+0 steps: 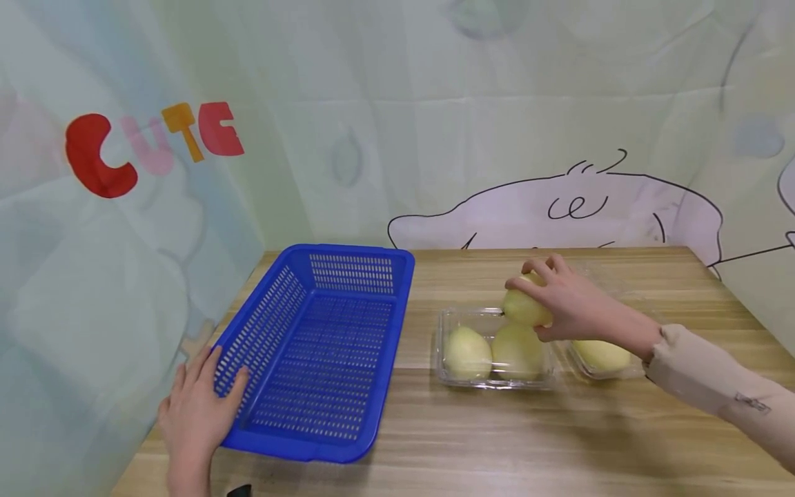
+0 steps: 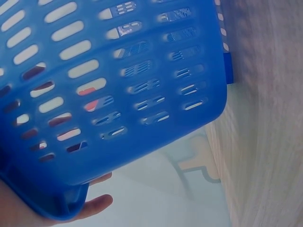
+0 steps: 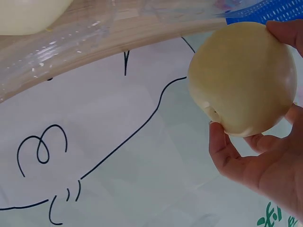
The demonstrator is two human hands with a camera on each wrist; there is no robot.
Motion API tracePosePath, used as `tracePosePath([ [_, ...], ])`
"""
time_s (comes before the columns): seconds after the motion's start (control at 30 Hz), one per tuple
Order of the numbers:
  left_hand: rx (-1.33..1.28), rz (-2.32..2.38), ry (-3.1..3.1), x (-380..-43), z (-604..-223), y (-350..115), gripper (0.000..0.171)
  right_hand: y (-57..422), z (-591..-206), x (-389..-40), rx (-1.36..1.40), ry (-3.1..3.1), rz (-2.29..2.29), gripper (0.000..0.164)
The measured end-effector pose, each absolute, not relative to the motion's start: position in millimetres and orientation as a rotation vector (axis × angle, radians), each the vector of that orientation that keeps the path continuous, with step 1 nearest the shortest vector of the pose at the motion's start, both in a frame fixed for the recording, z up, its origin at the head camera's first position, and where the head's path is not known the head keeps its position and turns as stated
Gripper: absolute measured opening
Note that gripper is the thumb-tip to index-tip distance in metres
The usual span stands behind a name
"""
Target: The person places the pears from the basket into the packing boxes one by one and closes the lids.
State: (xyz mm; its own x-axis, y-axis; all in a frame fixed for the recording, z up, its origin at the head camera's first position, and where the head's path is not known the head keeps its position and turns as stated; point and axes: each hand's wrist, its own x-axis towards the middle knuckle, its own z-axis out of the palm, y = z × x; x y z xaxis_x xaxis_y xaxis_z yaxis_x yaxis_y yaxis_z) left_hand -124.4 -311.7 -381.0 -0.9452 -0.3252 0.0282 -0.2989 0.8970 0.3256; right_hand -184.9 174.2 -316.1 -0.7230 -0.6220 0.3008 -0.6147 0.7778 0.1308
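My right hand (image 1: 568,297) grips a smooth, pale yellow melon (image 3: 244,78), its fingers and thumb spread around the sides. This fruit is held above a clear plastic box (image 1: 444,373), overlapping its back edge in the head view. Inside that box sit two similar melons (image 1: 467,353). At the near left, my left hand (image 1: 197,407) holds the rim of a blue plastic basket (image 1: 388,359), with the thumb on the inner side and the fingers outside. The left wrist view shows the basket's slotted wall (image 2: 156,104) close up and fingertips past the rim.
Partly hidden under the right forearm, a second clear box holds another pale melon (image 1: 601,355). Both boxes stand right of the basket on a wooden table (image 1: 447,442). A printed cloth (image 1: 348,159) hangs behind and to the left. A small black object (image 1: 239,491) shows at the bottom edge.
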Motion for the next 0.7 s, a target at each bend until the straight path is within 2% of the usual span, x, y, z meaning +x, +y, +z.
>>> tracePosePath([
  [0.4,0.467,-0.475,-2.969,-124.4,-378.6,-313.4,0.067,195.3,-320.8,-172.3,0.885,-2.669,0.004,0.070],
  [0.7,0.474,-0.472,-2.974,-124.5,-380.4,-311.8,0.067,215.7,-318.1,-166.2,0.818,-2.724,0.037,0.061],
])
